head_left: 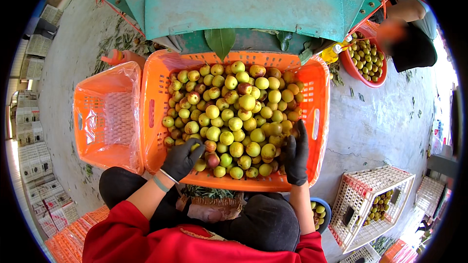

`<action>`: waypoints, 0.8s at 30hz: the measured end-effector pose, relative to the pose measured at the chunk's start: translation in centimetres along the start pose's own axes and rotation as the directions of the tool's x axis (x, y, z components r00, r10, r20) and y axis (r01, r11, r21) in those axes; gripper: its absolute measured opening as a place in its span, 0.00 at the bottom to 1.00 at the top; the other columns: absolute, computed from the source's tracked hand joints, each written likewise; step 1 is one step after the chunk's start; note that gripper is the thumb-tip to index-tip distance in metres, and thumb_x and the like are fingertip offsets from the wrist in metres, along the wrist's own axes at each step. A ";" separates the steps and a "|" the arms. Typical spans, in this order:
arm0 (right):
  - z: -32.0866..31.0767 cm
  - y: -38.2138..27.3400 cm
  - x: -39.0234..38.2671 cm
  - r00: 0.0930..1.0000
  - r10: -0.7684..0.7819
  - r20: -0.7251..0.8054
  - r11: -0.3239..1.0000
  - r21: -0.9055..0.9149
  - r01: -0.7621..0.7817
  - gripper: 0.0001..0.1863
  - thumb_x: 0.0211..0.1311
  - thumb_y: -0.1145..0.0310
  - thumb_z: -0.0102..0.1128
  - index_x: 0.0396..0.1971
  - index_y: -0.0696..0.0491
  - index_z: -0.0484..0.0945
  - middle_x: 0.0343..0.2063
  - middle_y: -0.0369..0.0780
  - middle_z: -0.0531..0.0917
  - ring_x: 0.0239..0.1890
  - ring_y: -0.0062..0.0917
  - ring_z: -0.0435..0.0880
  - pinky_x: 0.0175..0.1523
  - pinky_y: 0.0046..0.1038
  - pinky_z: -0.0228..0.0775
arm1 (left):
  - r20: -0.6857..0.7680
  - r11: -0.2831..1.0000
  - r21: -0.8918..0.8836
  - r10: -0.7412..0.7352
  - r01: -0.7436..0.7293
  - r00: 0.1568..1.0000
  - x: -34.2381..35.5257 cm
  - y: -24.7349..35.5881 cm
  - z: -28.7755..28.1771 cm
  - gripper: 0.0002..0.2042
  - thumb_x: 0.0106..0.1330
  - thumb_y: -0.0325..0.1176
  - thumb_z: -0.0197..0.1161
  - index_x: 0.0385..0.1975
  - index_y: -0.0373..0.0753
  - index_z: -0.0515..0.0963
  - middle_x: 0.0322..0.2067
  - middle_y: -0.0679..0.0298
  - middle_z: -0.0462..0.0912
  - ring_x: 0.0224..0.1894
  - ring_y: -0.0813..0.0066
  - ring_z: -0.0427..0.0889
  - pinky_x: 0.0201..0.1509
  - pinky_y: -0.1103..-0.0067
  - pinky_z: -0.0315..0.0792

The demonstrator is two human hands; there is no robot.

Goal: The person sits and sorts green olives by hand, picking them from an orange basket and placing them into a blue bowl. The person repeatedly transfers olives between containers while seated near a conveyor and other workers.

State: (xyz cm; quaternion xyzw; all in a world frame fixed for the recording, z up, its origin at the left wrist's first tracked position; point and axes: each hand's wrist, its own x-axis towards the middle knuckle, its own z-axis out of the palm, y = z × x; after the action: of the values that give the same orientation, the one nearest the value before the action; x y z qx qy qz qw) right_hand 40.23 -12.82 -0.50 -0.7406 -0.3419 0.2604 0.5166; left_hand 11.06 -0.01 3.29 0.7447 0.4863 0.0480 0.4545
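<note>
A large orange plastic crate [156,165] sits before my knees, full of round yellow-green fruits [236,123] with reddish-brown patches; they look like jujubes. Both hands wear black gloves. At the crate's near left corner, my left hand [180,160] is closed, fingertips around a yellow-green jujube [195,147]. My right hand [296,158] lies along the right side of the pile, its fingers stretched out and apart, touching the fruits there. Whether any fruit lies under its palm is hidden.
Left of the crate stands a smaller orange crate [87,141] with a clear plastic liner. A green metal chute [243,7] overhangs the far edge. To the right are a red fruit basin [379,75], a co-worker [414,48], a tipped white crate [351,229] and a blue bucket [327,207].
</note>
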 end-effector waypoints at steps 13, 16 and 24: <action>-8.8 6.1 1.9 0.760 0.464 -0.455 0.878 0.351 -0.326 0.23 0.68 0.63 0.49 0.60 0.54 0.64 0.53 0.39 0.75 0.47 0.22 0.75 0.52 0.29 0.67 | -0.410 0.847 -0.513 -0.386 0.141 0.826 6.9 -12.2 -11.4 0.24 0.53 0.29 0.67 0.50 0.30 0.69 0.45 0.54 0.78 0.45 0.66 0.78 0.49 0.74 0.71; -10.8 15.1 0.3 0.710 0.681 0.180 0.348 0.774 -0.529 0.23 0.67 0.60 0.51 0.56 0.56 0.67 0.50 0.40 0.76 0.50 0.24 0.75 0.52 0.28 0.68 | -0.347 0.845 -0.525 -0.325 0.104 0.880 7.8 -11.9 -11.2 0.19 0.52 0.27 0.67 0.44 0.32 0.71 0.38 0.60 0.79 0.37 0.73 0.79 0.42 0.77 0.73; -11.0 11.0 2.6 0.813 0.582 0.010 0.657 0.583 -0.477 0.17 0.68 0.63 0.47 0.49 0.57 0.71 0.47 0.43 0.78 0.46 0.26 0.78 0.50 0.28 0.71 | -0.400 0.858 -0.505 -0.325 0.089 0.857 7.2 -13.4 -10.7 0.20 0.50 0.24 0.65 0.44 0.32 0.70 0.35 0.62 0.80 0.32 0.75 0.78 0.38 0.78 0.73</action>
State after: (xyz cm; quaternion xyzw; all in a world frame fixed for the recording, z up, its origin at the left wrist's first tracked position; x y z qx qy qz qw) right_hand 52.63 -19.78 -7.37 -0.6426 0.0289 0.4212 0.6394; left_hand 0.24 13.82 -2.83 0.5190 0.6352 0.2931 0.4911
